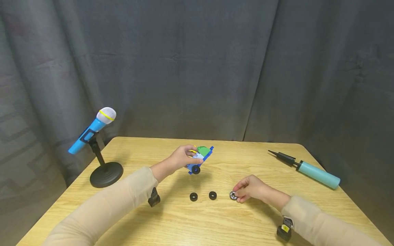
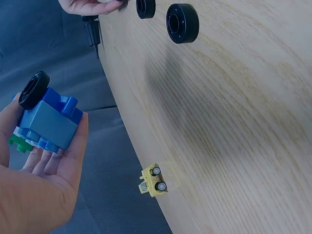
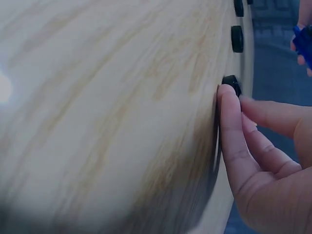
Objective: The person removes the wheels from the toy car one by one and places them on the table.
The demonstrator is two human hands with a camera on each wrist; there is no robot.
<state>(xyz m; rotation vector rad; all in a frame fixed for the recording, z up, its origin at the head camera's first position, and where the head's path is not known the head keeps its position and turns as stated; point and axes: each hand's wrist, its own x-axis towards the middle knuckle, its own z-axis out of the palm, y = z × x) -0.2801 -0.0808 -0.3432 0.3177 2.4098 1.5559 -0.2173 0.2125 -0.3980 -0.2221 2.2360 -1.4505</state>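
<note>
My left hand (image 1: 182, 158) holds a blue toy block car (image 1: 207, 157) with a green piece on top, raised above the table. One black wheel (image 2: 34, 90) is on the car's near side; its far side is hidden. My right hand (image 1: 253, 188) pinches another black wheel (image 1: 233, 195) between thumb and fingers, low at the tabletop; in the right wrist view the fingers partly cover this wheel (image 3: 232, 85). To its left lie two more black wheels, a nearer one (image 1: 212, 195) and a farther one (image 1: 193, 196), flat on the wood.
A blue microphone (image 1: 92, 128) on a round black stand (image 1: 106, 175) occupies the table's left side. On the right lies a teal hand pump (image 1: 319, 174) with a black nozzle. A small yellow toy vehicle (image 2: 154, 180) is near the far edge, mostly behind my left hand in the head view.
</note>
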